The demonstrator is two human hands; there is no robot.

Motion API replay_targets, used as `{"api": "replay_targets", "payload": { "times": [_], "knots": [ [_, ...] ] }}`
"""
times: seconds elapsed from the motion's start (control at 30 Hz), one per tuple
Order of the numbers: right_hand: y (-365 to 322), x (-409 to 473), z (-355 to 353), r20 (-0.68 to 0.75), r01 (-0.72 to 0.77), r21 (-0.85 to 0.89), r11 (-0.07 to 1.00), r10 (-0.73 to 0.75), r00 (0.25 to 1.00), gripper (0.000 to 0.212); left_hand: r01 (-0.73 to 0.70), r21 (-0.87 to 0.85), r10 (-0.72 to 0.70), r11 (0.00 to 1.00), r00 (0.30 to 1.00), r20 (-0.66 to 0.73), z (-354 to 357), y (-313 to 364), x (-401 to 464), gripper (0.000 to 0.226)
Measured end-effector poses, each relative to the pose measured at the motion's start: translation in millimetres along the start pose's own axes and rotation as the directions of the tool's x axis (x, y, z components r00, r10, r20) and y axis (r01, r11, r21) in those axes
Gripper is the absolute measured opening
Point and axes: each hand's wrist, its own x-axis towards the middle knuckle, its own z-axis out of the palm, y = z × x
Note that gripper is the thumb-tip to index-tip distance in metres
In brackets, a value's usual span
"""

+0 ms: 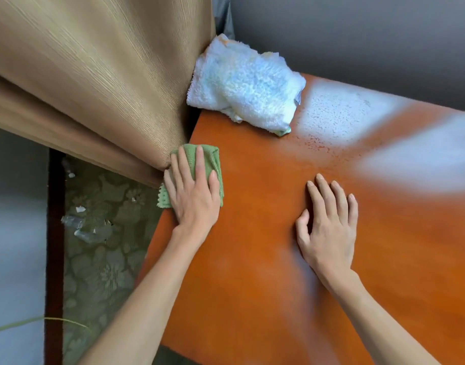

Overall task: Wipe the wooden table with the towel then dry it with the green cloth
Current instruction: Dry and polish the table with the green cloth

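The orange-brown wooden table (265, 246) fills the middle and right of the view. A crumpled white towel (247, 85) lies on its far left corner, touched by neither hand. My left hand (193, 191) presses flat on a folded green cloth (213, 159) at the table's left edge, fingers spread over it. My right hand (328, 227) rests palm-down on the bare wood to the right, fingers apart, holding nothing. Beyond the right hand, droplets and bright glare (331, 114) show on the far tabletop.
A tan curtain (94, 83) hangs against the table's left edge, touching the green cloth. A grey wall (357, 35) stands behind the table. Below on the left lies a green patterned floor covering (99, 259) with small scraps of litter, beside a dark wooden post (53, 246).
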Motion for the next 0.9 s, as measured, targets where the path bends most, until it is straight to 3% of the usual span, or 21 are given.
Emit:
{"api": "replay_targets", "payload": {
  "times": [0.17,0.27,0.33,0.4,0.5,0.57,0.67,0.77,0.9],
  "knots": [
    [-1.4,2.9,-4.3,-0.015,-0.019,0.095,0.995,0.021,1.000,0.050,-0.383,0.010,0.382,0.924,0.922,0.058,14.0,71.5,-2.6,0.060],
    [2.7,3.8,-8.7,-0.055,-0.066,0.367,0.928,0.092,0.994,0.047,-0.446,0.013,0.444,0.895,0.894,0.061,11.4,100.7,23.0,0.058],
    [14.2,2.0,-15.7,-0.030,-0.076,0.522,0.850,0.108,0.994,0.049,-0.416,0.031,0.415,0.909,0.909,0.039,10.6,98.3,27.6,0.056],
    [35.4,2.3,-27.1,0.002,-0.072,0.552,0.831,0.085,0.996,0.053,-0.285,0.039,0.286,0.958,0.958,-0.011,12.2,87.6,17.4,0.055],
    [91.4,3.8,-46.8,0.010,-0.154,0.393,0.907,0.163,0.987,0.054,-0.004,-0.008,0.003,1.000,0.999,-0.042,19.7,92.1,-24.0,0.057],
    [133.9,4.3,-56.9,0.010,-0.253,0.246,0.936,0.258,0.966,0.054,0.010,-0.011,-0.011,1.000,0.999,-0.042,25.9,111.6,-60.0,0.057],
    [188.8,4.2,-65.2,0.019,-0.349,0.132,0.928,0.349,0.937,0.055,-0.173,0.001,0.173,0.985,0.985,-0.021,38.2,161.3,-115.2,0.059],
    [202.9,2.2,-63.6,0.011,-0.323,0.116,0.939,0.324,0.946,0.053,-0.389,0.018,0.388,0.921,0.921,0.037,52.9,222.5,-157.8,0.060],
    [203.8,0.0,-59.7,-0.059,-0.321,0.252,0.913,0.345,0.937,0.051,-0.601,-0.024,0.600,0.799,0.796,0.081,57.7,290.9,-155.6,0.062]
  ]
}}
